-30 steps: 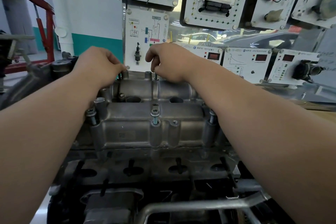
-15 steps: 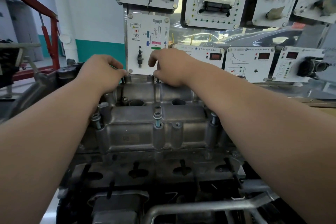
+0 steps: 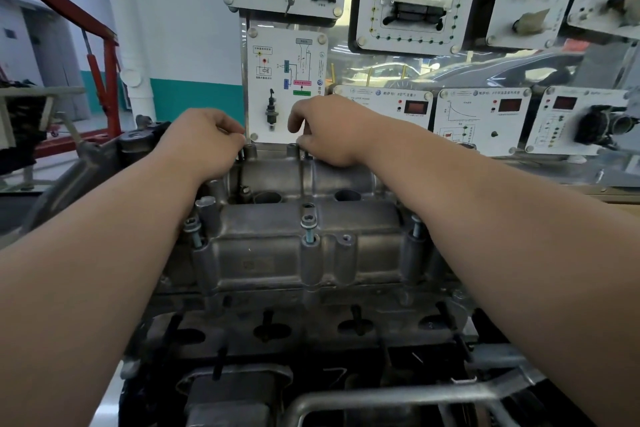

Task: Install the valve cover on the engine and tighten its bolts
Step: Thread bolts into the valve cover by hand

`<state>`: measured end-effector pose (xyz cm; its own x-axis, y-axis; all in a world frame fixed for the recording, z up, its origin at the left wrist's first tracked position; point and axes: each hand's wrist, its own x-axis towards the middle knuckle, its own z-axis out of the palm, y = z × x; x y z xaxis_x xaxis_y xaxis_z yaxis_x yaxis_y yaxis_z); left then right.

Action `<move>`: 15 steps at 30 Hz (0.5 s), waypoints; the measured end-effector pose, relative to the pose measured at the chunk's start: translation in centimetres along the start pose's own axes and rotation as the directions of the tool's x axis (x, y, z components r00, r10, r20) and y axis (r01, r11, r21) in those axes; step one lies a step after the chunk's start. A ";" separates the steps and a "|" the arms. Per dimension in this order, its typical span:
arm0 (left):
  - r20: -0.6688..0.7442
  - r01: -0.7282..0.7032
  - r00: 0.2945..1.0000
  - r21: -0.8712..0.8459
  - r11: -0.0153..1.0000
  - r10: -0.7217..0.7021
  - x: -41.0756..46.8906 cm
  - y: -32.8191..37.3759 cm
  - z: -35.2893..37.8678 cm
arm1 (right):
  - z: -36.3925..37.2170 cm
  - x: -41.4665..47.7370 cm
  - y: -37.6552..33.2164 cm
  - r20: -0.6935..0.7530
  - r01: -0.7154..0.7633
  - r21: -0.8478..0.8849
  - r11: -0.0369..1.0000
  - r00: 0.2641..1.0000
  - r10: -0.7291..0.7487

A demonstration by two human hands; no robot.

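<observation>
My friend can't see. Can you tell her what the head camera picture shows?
A person's left hand and right hand pinch the far bolts on a grey metal valve cover sitting on an engine. Three near bolts stick up, not screwed down. White training panels hang behind.

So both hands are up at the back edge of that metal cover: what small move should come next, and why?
Probably twist the two back bolts down by fingertip. The left hand and right hand each pinch one at the far edge of the valve cover, and the front bolts stand proud with shanks showing, so nothing looks seated yet.
</observation>
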<state>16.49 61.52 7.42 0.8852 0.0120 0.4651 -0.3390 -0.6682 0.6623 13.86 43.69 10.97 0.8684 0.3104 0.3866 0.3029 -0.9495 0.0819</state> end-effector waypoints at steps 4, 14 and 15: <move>0.013 0.001 1.000 -0.020 1.000 0.000 -0.2 0.1 -0.1 | 0.5 0.3 -0.1 -0.025 -0.008 -0.074 0.997 1.000 0.006; 0.008 -0.021 1.000 -0.056 0.998 0.022 -0.2 0.3 0.0 | 0.0 -0.3 -0.3 0.028 -0.020 0.014 1.000 0.999 0.020; 0.008 -0.020 1.000 -0.057 0.998 0.021 -0.2 0.2 0.0 | 0.0 -0.3 -0.4 0.017 -0.020 0.017 1.000 1.000 0.020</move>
<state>16.23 61.36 7.49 0.8806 -0.0079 0.4738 -0.3742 -0.6252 0.6850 13.45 43.94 10.82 0.8809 0.2923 0.3723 0.2921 -0.9546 0.0584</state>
